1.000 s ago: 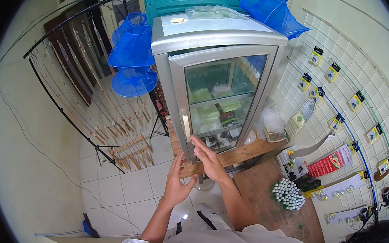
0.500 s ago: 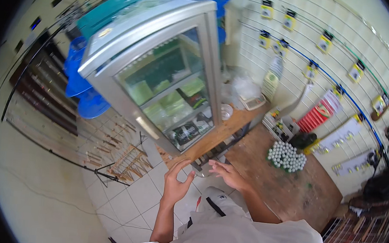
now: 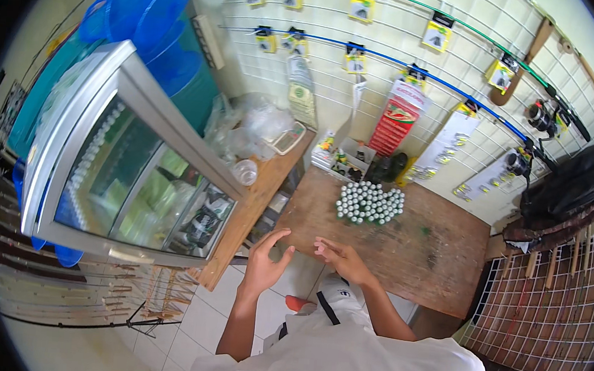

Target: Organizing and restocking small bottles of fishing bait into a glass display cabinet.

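Both hands are held up in front of my body with nothing in them. My left hand (image 3: 265, 262) has its thumb apart from the fingers, near the left front corner of the low wooden table (image 3: 446, 262). Beside it, my right hand (image 3: 344, 257) is open too, fingers stretched toward the left, over the table's front edge. A small gap lies between the two hands. Toward the back of the table stands a tight cluster of small bottles with whitish caps and green bodies (image 3: 369, 203). Neither hand touches them.
At left a glass-fronted metal cabinet (image 3: 116, 191) stands on a wooden counter (image 3: 223, 260). Behind it are blue baskets (image 3: 159, 25). A white wire rack (image 3: 389, 24) carries hanging packets and fishing rods (image 3: 372, 49). A small white box (image 3: 345, 158) sits on the table's back corner.
My view has turned to the right, so the cabinet sits further left and the table lies more in front of me. Both hands stay raised and empty.
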Motion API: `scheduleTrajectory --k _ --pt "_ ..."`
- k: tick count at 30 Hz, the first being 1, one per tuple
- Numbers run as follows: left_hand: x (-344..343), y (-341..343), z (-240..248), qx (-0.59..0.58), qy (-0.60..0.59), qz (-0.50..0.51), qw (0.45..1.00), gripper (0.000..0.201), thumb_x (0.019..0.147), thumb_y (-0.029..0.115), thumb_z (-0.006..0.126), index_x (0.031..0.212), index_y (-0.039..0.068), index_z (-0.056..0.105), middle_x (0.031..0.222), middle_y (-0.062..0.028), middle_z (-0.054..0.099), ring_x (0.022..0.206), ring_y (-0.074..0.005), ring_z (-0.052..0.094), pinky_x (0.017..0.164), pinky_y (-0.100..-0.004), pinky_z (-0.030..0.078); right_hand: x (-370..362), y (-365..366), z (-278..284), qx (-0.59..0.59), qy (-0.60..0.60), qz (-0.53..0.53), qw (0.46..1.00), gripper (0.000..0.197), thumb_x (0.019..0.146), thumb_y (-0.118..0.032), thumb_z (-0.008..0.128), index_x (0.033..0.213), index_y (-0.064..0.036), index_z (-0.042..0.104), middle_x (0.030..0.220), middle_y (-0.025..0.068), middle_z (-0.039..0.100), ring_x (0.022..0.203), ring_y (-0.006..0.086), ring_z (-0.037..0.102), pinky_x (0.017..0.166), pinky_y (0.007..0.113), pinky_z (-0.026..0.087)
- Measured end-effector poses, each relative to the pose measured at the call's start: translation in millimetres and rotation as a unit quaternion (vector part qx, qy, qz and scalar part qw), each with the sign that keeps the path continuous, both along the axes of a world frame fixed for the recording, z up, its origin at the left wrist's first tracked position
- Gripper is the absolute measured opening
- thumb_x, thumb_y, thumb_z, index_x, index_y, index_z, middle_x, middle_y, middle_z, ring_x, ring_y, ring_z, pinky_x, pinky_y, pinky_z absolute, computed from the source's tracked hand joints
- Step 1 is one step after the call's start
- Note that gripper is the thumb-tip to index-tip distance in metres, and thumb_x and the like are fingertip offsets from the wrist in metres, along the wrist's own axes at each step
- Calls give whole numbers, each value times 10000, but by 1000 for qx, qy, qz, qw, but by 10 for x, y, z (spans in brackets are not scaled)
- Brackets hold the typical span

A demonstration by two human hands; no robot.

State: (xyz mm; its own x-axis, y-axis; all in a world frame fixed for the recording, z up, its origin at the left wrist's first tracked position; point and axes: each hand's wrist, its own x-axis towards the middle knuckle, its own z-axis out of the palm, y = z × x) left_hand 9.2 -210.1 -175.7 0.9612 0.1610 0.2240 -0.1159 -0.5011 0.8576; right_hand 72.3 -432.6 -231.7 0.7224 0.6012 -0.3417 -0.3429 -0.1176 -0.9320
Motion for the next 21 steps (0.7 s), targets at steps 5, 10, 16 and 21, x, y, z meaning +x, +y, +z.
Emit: scheduleTrajectory --k 5,10,16,21 --pt "530 -328 -284 -8 36 -44 998 341 878 108 726 1196 6 655 1191 -185 687 1128 -341 655 981 -386 498 309 -484 115 -94 -24 -20 995 558 995 -374 610 1398 6 553 1341 141 631 1173 221 627 980 311 486" --pt "969 -679 -624 -56 98 -19 993 349 894 144 724 1207 4 655 1198 -176 693 1166 -303 645 1002 -371 484 787 -836 61 -92 -123 -41 987 442 976 -303 648 1305 -8 636 1212 157 699 1044 214 685 909 345 534" --pt "1325 -896 -1102 -71 97 8 993 344 891 111 724 1200 -16 644 1170 -175 706 1139 -286 665 980 -372 500 1508 -919 150 -184 -216 24 959 351 925 -249 694 1174 -3 705 1057 166 737 956 219 713 850 346 546" --pt "1518 -998 -1181 -95 117 47 988 370 879 125 719 1226 23 642 1166 -173 705 1121 -327 666 970 -398 504 2032 -762 30 -245 -298 96 917 325 890 -221 710 1127 1 720 980 171 748 871 244 727 814 367 550"
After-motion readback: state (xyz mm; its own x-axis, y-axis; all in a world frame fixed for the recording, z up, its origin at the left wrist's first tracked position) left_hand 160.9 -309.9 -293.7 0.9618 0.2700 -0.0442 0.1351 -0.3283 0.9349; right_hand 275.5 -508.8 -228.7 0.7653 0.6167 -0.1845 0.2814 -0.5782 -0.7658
